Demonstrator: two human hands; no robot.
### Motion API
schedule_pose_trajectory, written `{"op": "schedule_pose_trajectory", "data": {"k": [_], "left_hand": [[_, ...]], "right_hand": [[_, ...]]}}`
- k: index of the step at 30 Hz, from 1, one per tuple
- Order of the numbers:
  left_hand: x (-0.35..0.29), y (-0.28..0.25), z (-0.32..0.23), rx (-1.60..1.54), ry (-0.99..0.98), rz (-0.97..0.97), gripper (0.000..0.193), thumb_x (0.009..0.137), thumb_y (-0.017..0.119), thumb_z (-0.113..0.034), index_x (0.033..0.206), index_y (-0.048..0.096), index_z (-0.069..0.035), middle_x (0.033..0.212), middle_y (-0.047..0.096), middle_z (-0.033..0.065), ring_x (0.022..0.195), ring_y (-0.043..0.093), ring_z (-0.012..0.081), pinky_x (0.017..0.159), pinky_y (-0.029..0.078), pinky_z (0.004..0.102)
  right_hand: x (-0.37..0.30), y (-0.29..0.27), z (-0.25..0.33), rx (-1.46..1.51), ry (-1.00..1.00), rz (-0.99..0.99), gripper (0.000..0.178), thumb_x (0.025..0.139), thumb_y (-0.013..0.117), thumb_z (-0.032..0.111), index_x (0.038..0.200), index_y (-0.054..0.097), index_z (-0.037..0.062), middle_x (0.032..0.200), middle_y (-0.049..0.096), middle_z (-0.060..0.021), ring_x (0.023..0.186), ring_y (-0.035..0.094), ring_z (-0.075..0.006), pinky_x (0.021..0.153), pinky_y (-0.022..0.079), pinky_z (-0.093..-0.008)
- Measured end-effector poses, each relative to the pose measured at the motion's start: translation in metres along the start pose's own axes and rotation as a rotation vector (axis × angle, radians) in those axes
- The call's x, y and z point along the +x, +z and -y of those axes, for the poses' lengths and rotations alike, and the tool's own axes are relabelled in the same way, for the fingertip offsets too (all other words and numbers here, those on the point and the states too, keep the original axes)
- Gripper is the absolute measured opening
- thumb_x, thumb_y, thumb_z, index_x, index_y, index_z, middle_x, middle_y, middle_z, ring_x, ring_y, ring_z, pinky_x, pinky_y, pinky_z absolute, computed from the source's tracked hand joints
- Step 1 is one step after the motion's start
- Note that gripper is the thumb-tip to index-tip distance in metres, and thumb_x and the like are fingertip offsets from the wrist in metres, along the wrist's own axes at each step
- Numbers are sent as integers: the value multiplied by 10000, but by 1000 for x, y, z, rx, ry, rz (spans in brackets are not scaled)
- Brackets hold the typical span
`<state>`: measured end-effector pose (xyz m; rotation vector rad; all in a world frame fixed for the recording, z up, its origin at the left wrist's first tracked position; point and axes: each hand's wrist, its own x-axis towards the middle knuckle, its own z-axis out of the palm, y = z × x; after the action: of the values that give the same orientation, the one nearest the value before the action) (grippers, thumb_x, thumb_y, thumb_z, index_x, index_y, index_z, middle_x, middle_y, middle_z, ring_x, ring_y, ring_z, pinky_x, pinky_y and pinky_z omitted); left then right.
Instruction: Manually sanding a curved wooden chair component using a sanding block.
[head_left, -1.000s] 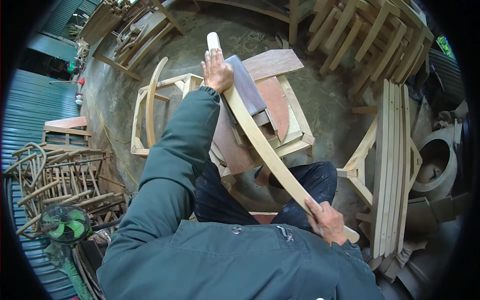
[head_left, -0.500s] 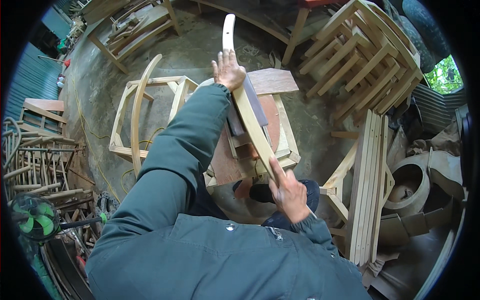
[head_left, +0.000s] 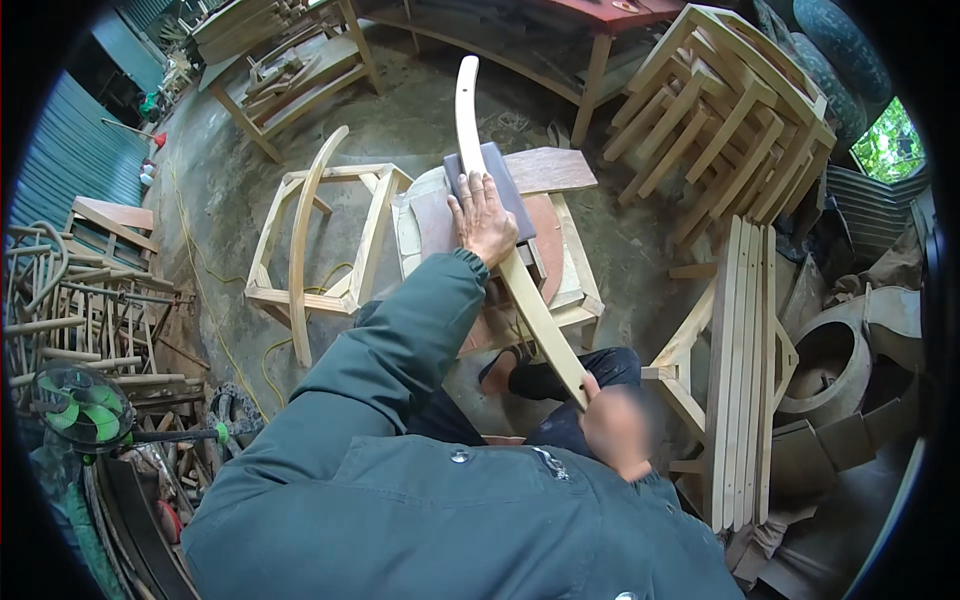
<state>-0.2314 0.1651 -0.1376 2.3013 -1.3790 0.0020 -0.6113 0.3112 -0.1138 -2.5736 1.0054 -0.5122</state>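
A long, curved pale wooden strip (head_left: 545, 325) with a small hole near its far end slants across the view. Flat on its middle lies my left hand (head_left: 485, 222), fingers stretched out. Under it the strip rests across a grey flat-topped block (head_left: 507, 180). That block stands on a reddish-brown board (head_left: 545, 222) over a wooden frame (head_left: 570, 312). My right hand (head_left: 612, 430) is closed around the strip's near end, close to my knee; part of this hand is blurred.
At left another curved strip (head_left: 303, 235) leans over an open wooden frame (head_left: 262, 250). Stacked frames (head_left: 730, 130) stand at far right, with a bundle of long slats (head_left: 742, 370) nearer. A green-bladed fan (head_left: 85, 410) is at lower left; a yellow cord (head_left: 195, 260) crosses the floor.
The strip has slid toward me and to the right, its near end now beside my knee. Both hands have moved nearer with it, and more of the grey block shows.
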Motion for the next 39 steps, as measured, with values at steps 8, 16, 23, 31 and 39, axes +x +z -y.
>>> {"op": "schedule_pose_trajectory", "data": {"k": [8, 16, 23, 31, 39], "left_hand": [[18, 11, 12, 54, 18, -20, 776, 931, 474, -264, 1609, 273, 56, 1708, 222, 237, 1610, 128, 419, 1253, 60, 693], [99, 2, 34, -71, 19, -4, 760, 924, 489, -256, 1601, 307, 36, 1700, 259, 220, 1604, 179, 390, 1268, 62, 671], [168, 9, 72, -60, 12, -40, 749, 932, 507, -266, 1606, 320, 1, 1711, 258, 198, 1600, 203, 378, 1280, 92, 643], [236, 9, 100, -143, -17, -27, 793, 917, 500, -301, 1616, 292, 10, 1706, 252, 209, 1595, 224, 353, 1286, 103, 626], [296, 6, 136, -238, -98, 7, 830, 928, 506, -336, 1639, 241, -1, 1705, 201, 260, 1581, 251, 391, 1311, 117, 532]], "right_hand": [[-28, -17, -2, 41, -67, -15, 680, 765, 847, 127, 1412, 638, 133, 1022, 615, -106, 913, 619, -307, 786, 524, -423], [56, 24, 24, 25, -85, -89, 634, 801, 830, 149, 1408, 648, 147, 1061, 574, -121, 937, 565, -313, 814, 460, -437], [147, 36, 32, -8, -178, -77, 624, 828, 783, 121, 1432, 630, 163, 1046, 535, -120, 933, 546, -314, 793, 449, -429], [217, 62, 37, -81, -174, -103, 664, 831, 786, 145, 1470, 612, 199, 1051, 519, -120, 947, 532, -310, 803, 441, -433], [285, 83, 52, -87, -154, -95, 560, 857, 772, 151, 1406, 663, 181, 1034, 498, -111, 961, 510, -310, 819, 442, -442]]}}
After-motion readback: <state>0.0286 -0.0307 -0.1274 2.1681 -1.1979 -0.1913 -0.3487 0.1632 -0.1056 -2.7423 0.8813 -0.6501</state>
